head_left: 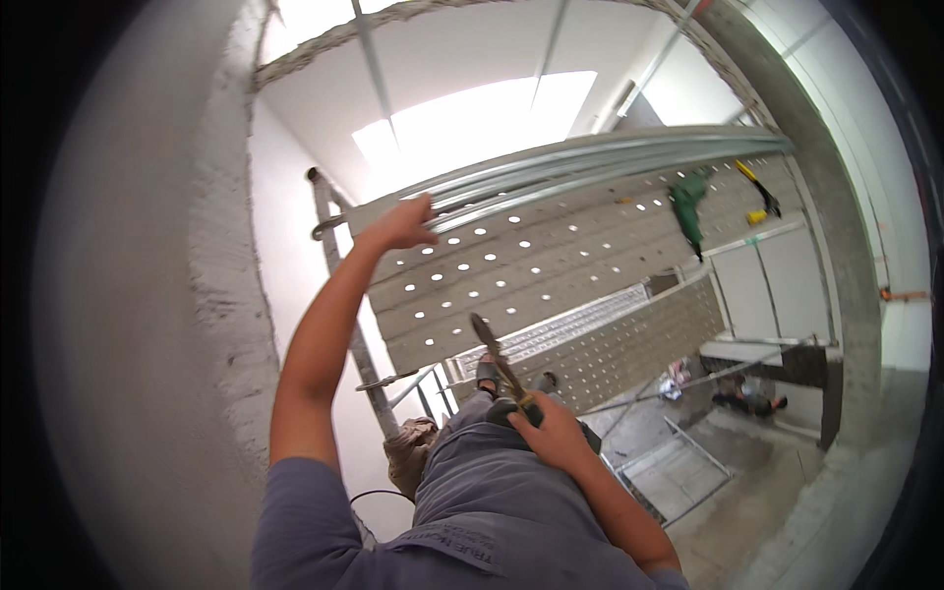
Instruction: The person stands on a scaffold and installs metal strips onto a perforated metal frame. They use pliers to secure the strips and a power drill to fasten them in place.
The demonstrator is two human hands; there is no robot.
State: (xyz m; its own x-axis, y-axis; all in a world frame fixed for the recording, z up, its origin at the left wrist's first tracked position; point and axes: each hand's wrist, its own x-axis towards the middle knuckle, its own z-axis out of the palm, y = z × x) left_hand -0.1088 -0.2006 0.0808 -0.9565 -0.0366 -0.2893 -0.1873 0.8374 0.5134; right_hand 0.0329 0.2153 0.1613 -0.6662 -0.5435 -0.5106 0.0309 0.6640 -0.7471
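My left hand (pixel 401 226) reaches out to the left end of a bundle of long silver metal channels (pixel 590 162). Its fingers and thumb close around a channel end, partly hiding it. Close to my waist, my right hand (pixel 553 431) grips a pair of metal snips (pixel 505 369) by yellow-and-black handles. The dark blades point up and away from me. The channels lie along the far side of a perforated metal scaffold platform (pixel 462 310).
A green power drill (pixel 688 208) and a yellow-and-black hand tool (pixel 757 192) lie at the platform's right. A lower perforated plank (pixel 649 359) is under my feet. Scaffold tubes (pixel 339 265) and a rough wall (pixel 221 246) stand left. The floor (pixel 708 462) is far below, with a person (pixel 752 401) there.
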